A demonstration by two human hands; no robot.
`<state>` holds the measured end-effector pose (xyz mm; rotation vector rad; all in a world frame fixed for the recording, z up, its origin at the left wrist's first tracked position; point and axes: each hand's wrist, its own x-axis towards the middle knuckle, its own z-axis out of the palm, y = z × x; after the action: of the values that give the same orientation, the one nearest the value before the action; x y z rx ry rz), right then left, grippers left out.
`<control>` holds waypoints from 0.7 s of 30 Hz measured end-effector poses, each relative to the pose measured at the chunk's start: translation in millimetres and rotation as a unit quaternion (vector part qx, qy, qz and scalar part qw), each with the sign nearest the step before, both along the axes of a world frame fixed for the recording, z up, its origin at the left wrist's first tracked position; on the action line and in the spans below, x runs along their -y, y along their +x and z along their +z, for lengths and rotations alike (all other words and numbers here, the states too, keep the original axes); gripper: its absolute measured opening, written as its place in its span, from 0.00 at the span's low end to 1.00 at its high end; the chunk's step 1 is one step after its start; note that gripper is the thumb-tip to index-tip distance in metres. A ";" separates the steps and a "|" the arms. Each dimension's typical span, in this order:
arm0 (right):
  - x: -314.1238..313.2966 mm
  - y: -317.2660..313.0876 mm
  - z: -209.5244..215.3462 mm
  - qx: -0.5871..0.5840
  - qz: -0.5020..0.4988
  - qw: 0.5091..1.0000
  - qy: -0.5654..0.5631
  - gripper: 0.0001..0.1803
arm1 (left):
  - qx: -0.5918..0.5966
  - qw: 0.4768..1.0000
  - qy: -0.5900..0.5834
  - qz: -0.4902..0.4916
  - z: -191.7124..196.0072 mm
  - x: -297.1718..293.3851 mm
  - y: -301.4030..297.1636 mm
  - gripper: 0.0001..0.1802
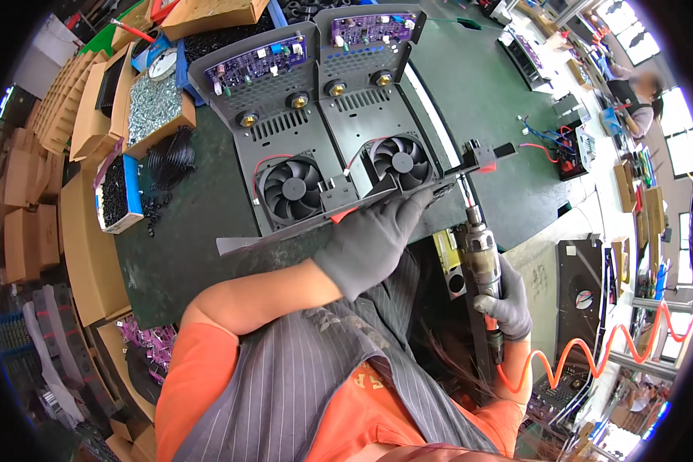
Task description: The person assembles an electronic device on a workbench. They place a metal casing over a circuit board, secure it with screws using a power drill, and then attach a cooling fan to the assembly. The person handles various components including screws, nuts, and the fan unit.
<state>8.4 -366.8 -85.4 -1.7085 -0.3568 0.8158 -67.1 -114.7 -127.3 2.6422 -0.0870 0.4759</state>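
Observation:
My right hand (pixel 510 302), in a grey glove, is wrapped around an air screwdriver (pixel 483 258). The bit of the tool points away from me, to the right of the near edge of a dark metal chassis (pixel 285 138). A coiled orange air hose (pixel 585 360) runs from the tool's lower end. My left hand (pixel 373 242), also gloved, has its fingers closed at the near edge of the right-hand chassis section. Just behind that hand stands a black fan (pixel 401 160); a second fan (pixel 292 189) is farther left. Purple circuit boards (pixel 258 63) line the far wall.
On the left, a carton of silvery screws (pixel 154 108) stands near a box of black small parts (pixel 115 192) on the green bench (pixel 177 254). Another unit with wires (pixel 576 150) lies at the right. Beyond it, a person (pixel 641 104) is near a long bench.

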 end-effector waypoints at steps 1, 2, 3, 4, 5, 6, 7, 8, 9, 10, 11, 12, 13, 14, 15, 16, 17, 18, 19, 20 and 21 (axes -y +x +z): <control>-1.7 1.1 -0.3 0.001 0.004 1.000 0.004 0.40 | -0.088 0.995 0.052 0.005 23.5 1.0 -12.4 0.30; -2.6 1.8 -1.9 0.002 0.007 1.000 0.010 0.40 | -0.176 0.979 0.106 0.009 46.3 -1.0 -24.9 0.29; -2.7 2.8 -1.6 0.002 0.010 1.000 0.006 0.40 | -0.138 0.985 0.067 -0.084 64.4 -11.0 -38.2 0.26; -3.1 4.8 -2.5 0.002 0.012 1.000 0.005 0.40 | -0.098 0.979 0.030 -0.177 83.3 -25.7 -49.6 0.23; -4.0 6.0 -4.7 0.002 0.015 1.000 0.002 0.41 | -0.072 0.970 -0.033 -0.228 107.8 -41.7 -57.6 0.17; -1.8 5.6 -11.6 0.003 0.002 1.000 0.009 0.42 | -0.047 0.953 -0.097 -0.283 128.8 -55.2 -58.3 0.12; 0.4 5.1 -17.7 -0.021 -0.007 0.999 0.026 0.43 | -0.018 0.964 -0.090 -0.248 148.9 -64.2 -49.6 0.10; 4.2 3.2 -25.5 -0.044 -0.018 0.998 0.046 0.44 | 0.012 0.973 -0.081 -0.216 159.4 -73.8 -35.2 0.08; 3.8 4.1 -27.5 -0.065 -0.014 0.996 0.064 0.44 | 0.059 0.988 -0.043 -0.137 157.0 -85.8 -26.0 0.09; 2.2 4.1 -27.9 -0.070 -0.015 0.995 0.069 0.45 | 0.055 0.990 -0.069 -0.109 147.4 -98.1 -5.5 0.09; 0.5 3.9 -28.4 -0.075 -0.015 0.994 0.072 0.45 | -0.012 0.993 -0.089 -0.077 137.4 -106.2 14.1 0.11; -1.5 5.1 -25.8 -0.080 -0.010 0.994 0.075 0.45 | -0.082 0.994 -0.062 -0.050 120.1 -113.2 31.1 0.13; -2.9 4.9 -23.4 -0.080 -0.009 0.994 0.074 0.46 | -0.152 0.987 -0.030 -0.031 99.3 -120.8 51.4 0.15; -3.5 4.8 -21.7 -0.081 -0.009 0.994 0.073 0.46 | -0.192 0.981 -0.023 -0.021 75.6 -118.9 65.0 0.15; -2.9 4.4 -20.8 -0.084 -0.015 0.994 0.070 0.46 | -0.254 0.967 -0.008 -0.002 67.3 -111.0 76.8 0.16; -1.1 5.4 -20.3 -0.087 -0.011 0.994 0.063 0.46 | -0.246 0.969 0.021 -0.009 50.7 -106.0 88.5 0.17; -1.4 5.3 -20.0 -0.089 -0.014 0.994 0.064 0.46 | -0.283 0.958 0.042 -0.002 38.3 -101.8 95.2 0.18; -0.9 3.6 -20.3 -0.092 -0.020 0.993 0.063 0.46 | -0.289 0.955 0.070 0.004 34.0 -94.8 99.5 0.18; -0.7 3.8 -20.0 -0.096 -0.025 0.993 0.063 0.46 | -0.295 0.950 0.097 0.009 29.9 -91.0 103.0 0.18; -0.8 6.2 -18.5 -0.090 -0.020 0.994 0.050 0.48 | -0.290 0.952 0.093 0.010 27.3 -91.3 106.1 0.18; -1.0 5.8 -18.8 -0.094 -0.022 0.994 0.052 0.48 | -0.287 0.954 0.089 0.010 23.9 -91.8 108.4 0.18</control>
<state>14.1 -365.9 -104.1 -1.5245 -0.2277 0.9013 41.3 -22.9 -103.4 2.8474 0.0840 -0.3210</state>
